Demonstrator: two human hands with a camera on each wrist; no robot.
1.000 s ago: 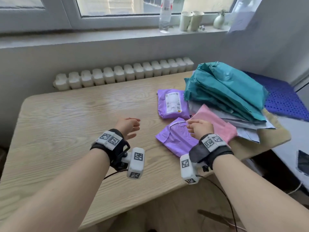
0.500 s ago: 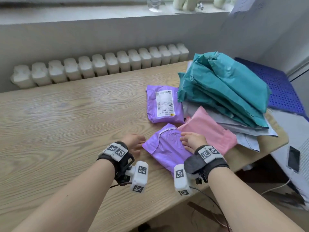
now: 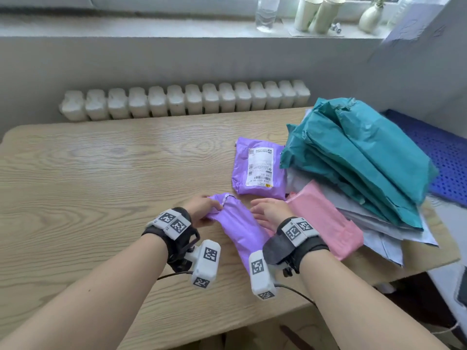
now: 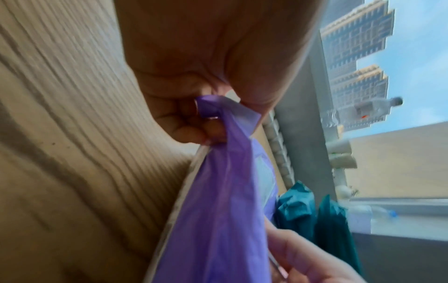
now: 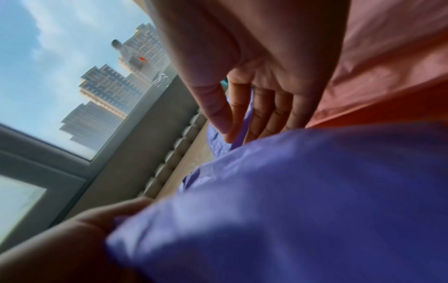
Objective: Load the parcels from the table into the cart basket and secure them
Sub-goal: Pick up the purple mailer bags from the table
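Her left hand [image 3: 202,209] pinches the purple parcel's [image 3: 237,226] corner above the tabletop [image 3: 101,185]. The right hand [image 3: 270,213] rests on it, fingers loosely spread.

Two purple parcels [image 3: 240,231], a pink one [image 3: 326,218], teal ones [image 3: 364,152], wood-grain table [image 3: 101,188].

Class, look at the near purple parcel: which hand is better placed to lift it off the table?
Left. The left hand already pinches the near purple parcel at its corner; the right hand only rests on it with relaxed fingers.
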